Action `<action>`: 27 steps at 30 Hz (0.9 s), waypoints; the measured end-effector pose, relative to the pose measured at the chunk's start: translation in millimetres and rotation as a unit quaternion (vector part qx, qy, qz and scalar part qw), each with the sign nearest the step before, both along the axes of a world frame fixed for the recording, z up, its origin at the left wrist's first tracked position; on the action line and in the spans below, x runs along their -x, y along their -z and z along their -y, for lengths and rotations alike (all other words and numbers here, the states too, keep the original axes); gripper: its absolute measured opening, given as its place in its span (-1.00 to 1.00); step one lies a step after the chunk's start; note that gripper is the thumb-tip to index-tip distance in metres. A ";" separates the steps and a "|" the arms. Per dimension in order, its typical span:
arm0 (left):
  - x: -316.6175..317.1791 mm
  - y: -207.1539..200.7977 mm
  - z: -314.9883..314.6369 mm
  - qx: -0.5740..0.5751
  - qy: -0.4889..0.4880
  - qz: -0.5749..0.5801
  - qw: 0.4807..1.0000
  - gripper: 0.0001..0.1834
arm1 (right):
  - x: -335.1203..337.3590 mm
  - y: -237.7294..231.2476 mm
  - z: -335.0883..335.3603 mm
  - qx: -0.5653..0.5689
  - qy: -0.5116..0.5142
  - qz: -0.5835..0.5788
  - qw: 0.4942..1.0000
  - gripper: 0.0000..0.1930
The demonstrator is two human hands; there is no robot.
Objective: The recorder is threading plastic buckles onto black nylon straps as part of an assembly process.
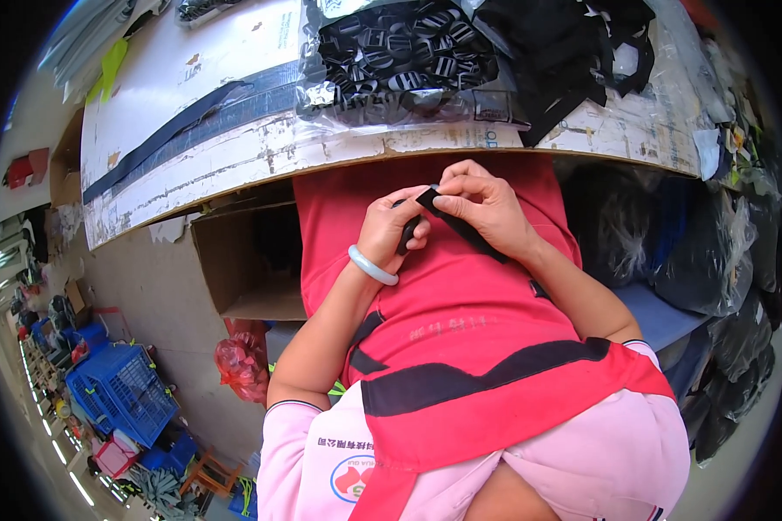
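Observation:
Close to the table's front edge, my two hands meet over my lap around a black fabric strap (465, 227). My left hand (387, 230), with a pale bangle (373, 266) at its wrist, pinches the strap's upper end between thumb and forefinger. Its curled fingers also hold a small dark piece (408, 233), whose kind I cannot make out. On the other side, my right hand (488, 207) pinches the same end with its fingertips, and the strap hangs slantwise below it. A clear plastic bag of black plastic buckles (400, 52) lies on the table ahead.
Black fabric pieces (556, 52) lie on the worn white tabletop (226, 156), right of the buckles; a dark strip (165, 135) lies left. Beneath are a cardboard box (252, 300) and dark plastic-wrapped bundles (699, 247). A red bag (241, 363) and blue crates (122, 391) stand left.

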State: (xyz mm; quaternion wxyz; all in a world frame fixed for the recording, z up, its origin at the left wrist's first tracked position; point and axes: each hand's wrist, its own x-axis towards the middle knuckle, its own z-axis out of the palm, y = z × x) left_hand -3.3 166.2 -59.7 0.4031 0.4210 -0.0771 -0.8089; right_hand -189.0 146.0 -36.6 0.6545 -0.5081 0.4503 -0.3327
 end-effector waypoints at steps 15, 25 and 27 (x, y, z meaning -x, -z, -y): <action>13.4 -17.4 -5.7 0.370 -0.013 0.444 0.816 -0.92 | 6.4 -33.7 0.4 -0.126 0.010 -0.056 0.990 -0.84; 3.8 -13.8 -14.9 0.257 -0.031 0.261 0.930 -0.89 | 5.6 -12.6 2.5 -0.162 0.062 0.099 0.980 -0.82; 3.6 -16.7 -17.3 0.272 -0.013 0.275 0.922 -0.89 | 10.5 -9.2 2.9 -0.198 0.001 0.069 0.978 -0.82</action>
